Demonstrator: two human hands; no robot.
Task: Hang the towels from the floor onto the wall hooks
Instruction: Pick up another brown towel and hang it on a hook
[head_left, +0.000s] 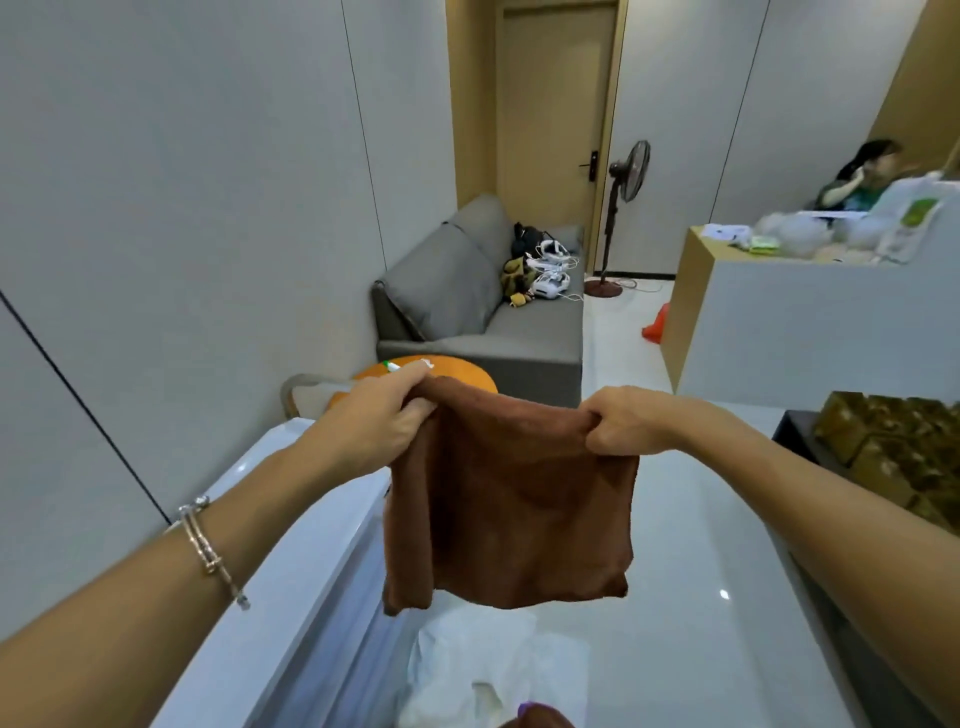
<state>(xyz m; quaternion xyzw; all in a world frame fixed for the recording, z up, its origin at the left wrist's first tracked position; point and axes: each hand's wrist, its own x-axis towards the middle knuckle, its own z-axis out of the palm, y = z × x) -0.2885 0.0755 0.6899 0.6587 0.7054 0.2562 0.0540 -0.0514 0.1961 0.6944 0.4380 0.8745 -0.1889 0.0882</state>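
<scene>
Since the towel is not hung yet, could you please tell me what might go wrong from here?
The brown towel hangs only by its top edge, pinched by the left hand and right hand; freeing one hand to hang it could let it drop. White towels lie on the floor right below it; a step forward might snag or soil them.

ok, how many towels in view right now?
2 for sure: a brown towel held up by its top edge between left hand and right hand; a crumpled white towel on the floor below. A brownish scrap at the frame's bottom edge may be a third.
</scene>
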